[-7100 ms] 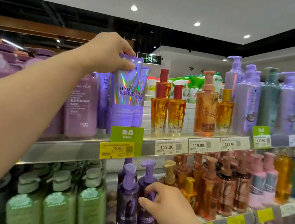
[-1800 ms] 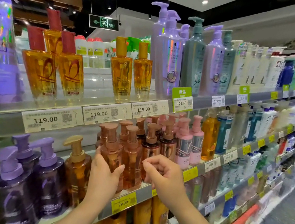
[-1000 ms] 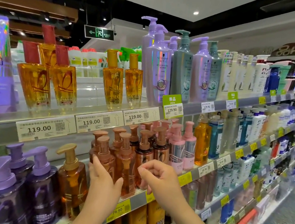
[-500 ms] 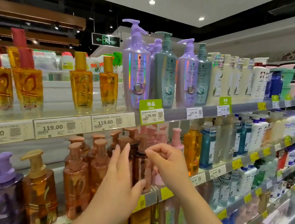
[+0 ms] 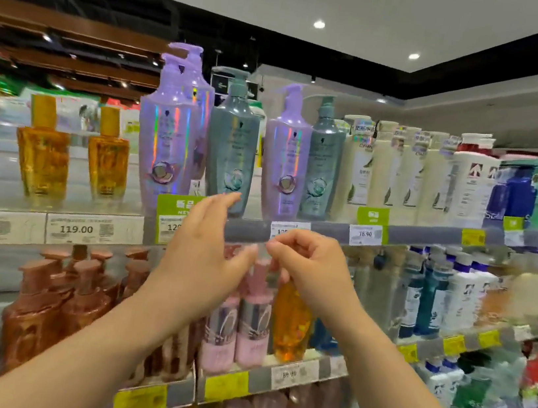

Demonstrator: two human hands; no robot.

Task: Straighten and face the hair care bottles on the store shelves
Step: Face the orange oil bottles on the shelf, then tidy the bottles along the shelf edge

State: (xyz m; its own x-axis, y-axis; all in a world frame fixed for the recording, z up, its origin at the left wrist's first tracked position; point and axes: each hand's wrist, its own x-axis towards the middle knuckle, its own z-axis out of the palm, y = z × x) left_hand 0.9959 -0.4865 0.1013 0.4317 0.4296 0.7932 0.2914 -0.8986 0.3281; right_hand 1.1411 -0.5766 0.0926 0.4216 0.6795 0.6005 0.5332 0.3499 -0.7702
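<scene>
At the left end of the upper shelf (image 5: 326,227), amber bottles (image 5: 43,151) are standing behind a 119.00 price tag (image 5: 76,229), and below them, on the middle shelf (image 5: 298,377), copper-brown pump bottles (image 5: 34,312) are crowding the front edge. Moving right, a lilac pump bottle (image 5: 166,141) is standing upright at the upper shelf's front edge beside a grey-green pump bottle (image 5: 232,150), with a second lilac and grey-green pair just beyond. The left hand (image 5: 205,257) is hanging in front of the upper shelf's edge strip with its fingers straight and spread, its grip apart and holding nothing, partly covering a green tag (image 5: 174,206). Under it, two pink pump bottles (image 5: 242,335) are standing side by side at the middle shelf's front edge, next to a golden bottle (image 5: 291,328). The right hand (image 5: 314,265) is hovering just above the pink pump tops, fingers curled toward the thumb; motion blur is hiding whether that grip is pinching a pump head or nothing. Further right, cream bottles (image 5: 403,174) are lining the upper shelf, then white and blue bottles are filling both shelves toward the right end.
</scene>
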